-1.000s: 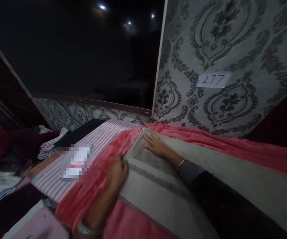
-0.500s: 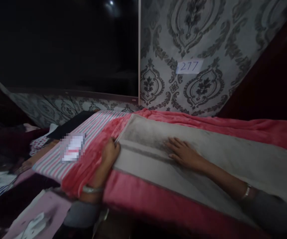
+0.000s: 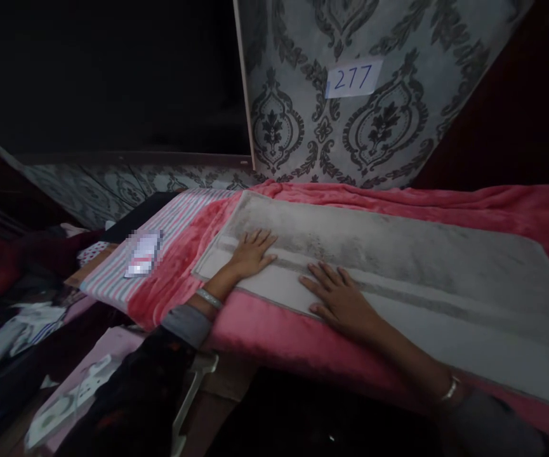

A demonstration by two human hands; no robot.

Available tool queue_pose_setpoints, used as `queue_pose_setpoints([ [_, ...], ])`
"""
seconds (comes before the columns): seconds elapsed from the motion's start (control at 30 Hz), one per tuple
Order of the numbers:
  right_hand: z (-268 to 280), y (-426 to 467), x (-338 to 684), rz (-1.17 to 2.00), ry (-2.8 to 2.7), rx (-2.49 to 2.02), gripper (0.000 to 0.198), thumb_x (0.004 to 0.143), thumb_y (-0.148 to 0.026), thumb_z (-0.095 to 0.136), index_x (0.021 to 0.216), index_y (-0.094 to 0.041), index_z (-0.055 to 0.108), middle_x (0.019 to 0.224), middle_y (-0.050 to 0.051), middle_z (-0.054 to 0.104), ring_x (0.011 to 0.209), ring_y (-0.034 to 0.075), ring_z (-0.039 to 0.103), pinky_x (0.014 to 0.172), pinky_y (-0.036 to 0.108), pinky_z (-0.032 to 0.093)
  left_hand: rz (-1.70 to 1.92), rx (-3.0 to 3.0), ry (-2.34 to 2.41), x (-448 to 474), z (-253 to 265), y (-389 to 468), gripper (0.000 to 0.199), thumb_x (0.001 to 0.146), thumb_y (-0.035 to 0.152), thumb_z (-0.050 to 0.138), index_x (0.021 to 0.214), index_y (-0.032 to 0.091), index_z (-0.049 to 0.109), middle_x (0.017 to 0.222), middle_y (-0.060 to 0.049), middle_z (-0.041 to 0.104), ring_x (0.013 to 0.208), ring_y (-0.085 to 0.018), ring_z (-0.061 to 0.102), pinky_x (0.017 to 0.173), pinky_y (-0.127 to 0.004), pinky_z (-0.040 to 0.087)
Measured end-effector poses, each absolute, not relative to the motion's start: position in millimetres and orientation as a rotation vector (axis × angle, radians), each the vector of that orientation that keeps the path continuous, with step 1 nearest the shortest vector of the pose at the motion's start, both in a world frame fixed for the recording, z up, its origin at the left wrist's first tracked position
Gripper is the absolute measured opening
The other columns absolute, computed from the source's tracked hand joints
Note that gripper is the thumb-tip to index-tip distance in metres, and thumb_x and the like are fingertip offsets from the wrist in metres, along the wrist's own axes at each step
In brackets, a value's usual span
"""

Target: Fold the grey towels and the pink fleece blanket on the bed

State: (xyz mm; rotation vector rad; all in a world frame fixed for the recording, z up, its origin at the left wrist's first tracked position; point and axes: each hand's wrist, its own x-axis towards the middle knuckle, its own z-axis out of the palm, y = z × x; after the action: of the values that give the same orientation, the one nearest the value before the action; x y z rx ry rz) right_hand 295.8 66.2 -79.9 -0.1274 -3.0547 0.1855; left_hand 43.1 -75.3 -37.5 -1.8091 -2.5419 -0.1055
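Note:
A long grey mat (image 3: 412,254) with a darker stripe lies spread over a pink plush blanket (image 3: 264,327). My left hand (image 3: 251,255) rests flat on the mat near its left end, fingers spread. Close by, to the right, my right hand (image 3: 338,298) lies palm down on the mat's near part, its fingers apart too. Neither hand grips anything. Darker smudges mark the mat's surface beyond the fingers.
Left of the mat is a striped cloth (image 3: 169,235) with a blurred white and pink item (image 3: 143,255) on it. A white power strip (image 3: 79,393) and piled clothes (image 3: 36,324) lie lower left. A large dark screen (image 3: 112,76) stands behind, beside patterned wallpaper (image 3: 297,120).
My left hand has let go of the mat's left edge and moved right onto its top, now flat. My right hand has shifted toward the near side. The view has tilted down.

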Motion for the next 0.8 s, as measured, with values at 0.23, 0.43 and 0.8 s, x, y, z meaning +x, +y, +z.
queue_pose_setpoints([
  [0.23,-73,60,292,0.425,-3.049,-0.164,0.06,0.1,-0.047,0.051,0.156,-0.035,0.034,0.166,0.006,0.013,0.153,0.033,0.008,0.12,0.063,0.011,0.012,-1.804,-2.683,21,-39,-61,0.067,0.099,0.058,0.033,0.158,0.028,0.027,0.167,-0.008,0.018,0.154,-0.035,0.013,0.12,-0.065,0.015],
  [0.43,-69,61,293,0.632,-3.042,-0.181,0.061,0.1,-0.048,0.05,0.157,-0.037,0.03,0.166,0.002,0.008,0.153,0.028,0.0,0.121,0.061,0.001,0.032,-1.811,-2.699,-9,-33,-2,0.067,0.098,0.059,0.032,0.159,0.03,0.025,0.168,-0.006,0.016,0.155,-0.031,0.01,0.122,-0.06,0.009],
  [0.8,-80,66,290,0.589,-2.963,-0.152,0.071,0.094,-0.059,0.046,0.156,-0.052,0.012,0.161,-0.011,-0.002,0.152,0.023,-0.001,0.123,0.057,0.014,0.095,-1.452,-2.861,-34,-16,62,0.065,0.099,0.052,0.026,0.155,0.02,0.036,0.164,-0.017,0.025,0.151,-0.039,0.023,0.114,-0.073,0.016],
])
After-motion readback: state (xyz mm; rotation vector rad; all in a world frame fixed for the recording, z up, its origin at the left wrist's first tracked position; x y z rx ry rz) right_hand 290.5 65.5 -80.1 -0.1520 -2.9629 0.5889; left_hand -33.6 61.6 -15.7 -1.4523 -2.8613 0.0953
